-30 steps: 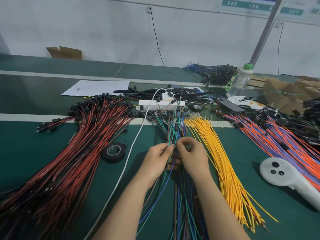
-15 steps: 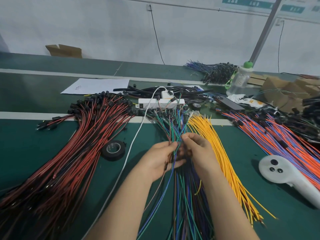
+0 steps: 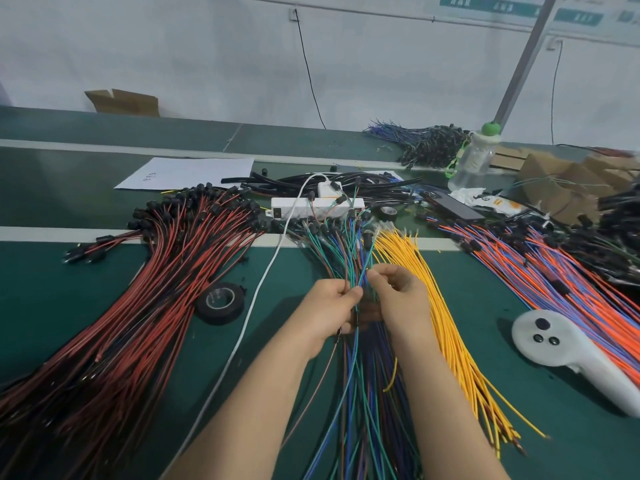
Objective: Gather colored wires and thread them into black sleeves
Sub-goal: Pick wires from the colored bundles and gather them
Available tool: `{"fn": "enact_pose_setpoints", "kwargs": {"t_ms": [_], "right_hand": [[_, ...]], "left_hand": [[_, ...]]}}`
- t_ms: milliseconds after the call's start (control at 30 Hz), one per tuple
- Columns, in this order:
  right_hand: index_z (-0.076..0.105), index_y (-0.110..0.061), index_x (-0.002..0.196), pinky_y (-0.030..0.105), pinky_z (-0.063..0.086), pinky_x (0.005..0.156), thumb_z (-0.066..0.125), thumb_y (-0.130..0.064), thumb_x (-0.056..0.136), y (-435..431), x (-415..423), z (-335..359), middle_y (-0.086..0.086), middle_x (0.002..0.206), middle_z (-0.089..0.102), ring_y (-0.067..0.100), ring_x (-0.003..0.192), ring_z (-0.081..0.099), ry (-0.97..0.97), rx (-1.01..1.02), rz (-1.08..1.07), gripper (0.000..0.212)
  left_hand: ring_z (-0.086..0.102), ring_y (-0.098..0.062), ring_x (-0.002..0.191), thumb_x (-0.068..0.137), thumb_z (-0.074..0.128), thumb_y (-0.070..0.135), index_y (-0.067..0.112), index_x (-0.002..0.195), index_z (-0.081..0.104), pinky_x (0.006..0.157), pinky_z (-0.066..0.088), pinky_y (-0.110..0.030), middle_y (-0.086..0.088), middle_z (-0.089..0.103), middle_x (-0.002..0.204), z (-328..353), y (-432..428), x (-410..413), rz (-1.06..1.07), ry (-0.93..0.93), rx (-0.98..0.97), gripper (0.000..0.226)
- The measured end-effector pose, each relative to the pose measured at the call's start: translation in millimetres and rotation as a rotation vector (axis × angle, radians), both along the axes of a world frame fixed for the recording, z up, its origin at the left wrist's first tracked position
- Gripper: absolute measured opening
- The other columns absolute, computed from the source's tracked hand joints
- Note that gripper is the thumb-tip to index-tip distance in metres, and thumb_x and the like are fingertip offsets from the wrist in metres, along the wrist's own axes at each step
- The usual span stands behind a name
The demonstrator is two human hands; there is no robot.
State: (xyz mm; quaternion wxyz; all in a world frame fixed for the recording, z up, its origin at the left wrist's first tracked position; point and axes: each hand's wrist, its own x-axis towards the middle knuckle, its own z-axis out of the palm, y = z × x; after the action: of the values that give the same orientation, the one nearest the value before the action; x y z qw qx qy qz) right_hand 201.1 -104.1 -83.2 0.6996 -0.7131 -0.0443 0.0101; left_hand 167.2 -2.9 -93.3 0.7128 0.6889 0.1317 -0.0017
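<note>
A mixed bundle of green, blue and brown wires (image 3: pixel 341 252) runs down the middle of the green table (image 3: pixel 52 306). My left hand (image 3: pixel 329 308) grips a few of these wires between thumb and fingers. My right hand (image 3: pixel 398 297) pinches wires from the same bundle just to the right, fingertips almost meeting the left hand's. Yellow wires (image 3: pixel 436 306) lie beside my right hand. Black sleeves (image 3: pixel 277 183) lie in a loose pile at the back, behind the power strip (image 3: pixel 317 207).
A big fan of red and black wires (image 3: pixel 138 306) fills the left; orange and purple wires (image 3: pixel 571 285) fill the right. A black tape roll (image 3: pixel 220 303) and a white cable (image 3: pixel 256 299) lie left of my hands. A white controller (image 3: pixel 561 344) and a bottle (image 3: pixel 472 159) sit right.
Both hands have shifted slightly up the mixed bundle and stayed closed on its wires. More green and blue strands now fan out below my wrists.
</note>
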Motion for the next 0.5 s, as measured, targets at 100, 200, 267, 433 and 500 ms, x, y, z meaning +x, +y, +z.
{"fn": "enact_pose_setpoints", "kwargs": {"t_ms": [100, 200, 267, 433, 500], "right_hand": [[0.059, -0.015, 0.084, 0.039, 0.049, 0.072, 0.063, -0.014, 0.09, 3, 0, -3, 0.002, 0.074, 0.058, 0.025, 0.071, 0.058, -0.142, -0.184, -0.011, 0.007], [0.061, -0.016, 0.078, 0.033, 0.047, 0.071, 0.067, -0.028, 0.088, 4, 0, -6, 0.004, 0.076, 0.065, 0.022, 0.075, 0.062, -0.127, -0.321, -0.012, 0.017], [0.058, -0.013, 0.084, 0.035, 0.048, 0.071, 0.069, -0.029, 0.087, 3, 2, -6, 0.007, 0.08, 0.066, 0.024, 0.076, 0.063, -0.094, -0.327, -0.037, 0.019], [0.062, 0.001, 0.088, 0.05, 0.054, 0.075, 0.065, -0.024, 0.09, -2, 5, -6, 0.023, 0.08, 0.068, 0.039, 0.075, 0.065, -0.032, -0.316, 0.033, 0.025], [0.063, 0.001, 0.085, 0.047, 0.055, 0.07, 0.064, -0.025, 0.091, -4, 5, -6, 0.022, 0.076, 0.067, 0.033, 0.068, 0.062, -0.007, -0.294, 0.051, 0.027]], "left_hand": [[0.062, -0.018, 0.062, 0.098, 0.047, 0.016, 0.005, 0.08, 0.055, 0.066, 0.059, -0.04, -0.005, 0.059, 0.066, -6, -4, -5, 0.033, -0.047, 0.033, 0.023], [0.061, -0.019, 0.057, 0.097, 0.047, 0.013, 0.0, 0.08, 0.058, 0.06, 0.057, -0.033, -0.005, 0.061, 0.064, -13, -7, -7, 0.026, -0.089, 0.161, 0.024], [0.056, -0.013, 0.051, 0.096, 0.048, 0.014, 0.008, 0.072, 0.057, 0.055, 0.053, -0.027, 0.002, 0.059, 0.056, -15, -8, -9, 0.016, -0.119, 0.178, 0.027], [0.053, -0.018, 0.052, 0.095, 0.051, 0.015, 0.011, 0.068, 0.054, 0.058, 0.05, -0.035, -0.002, 0.056, 0.058, -22, -7, -9, 0.004, -0.167, 0.276, 0.027], [0.054, -0.018, 0.053, 0.094, 0.052, 0.015, 0.015, 0.066, 0.054, 0.056, 0.05, -0.035, 0.002, 0.056, 0.057, -24, -7, -9, -0.002, -0.175, 0.278, 0.028]]}}
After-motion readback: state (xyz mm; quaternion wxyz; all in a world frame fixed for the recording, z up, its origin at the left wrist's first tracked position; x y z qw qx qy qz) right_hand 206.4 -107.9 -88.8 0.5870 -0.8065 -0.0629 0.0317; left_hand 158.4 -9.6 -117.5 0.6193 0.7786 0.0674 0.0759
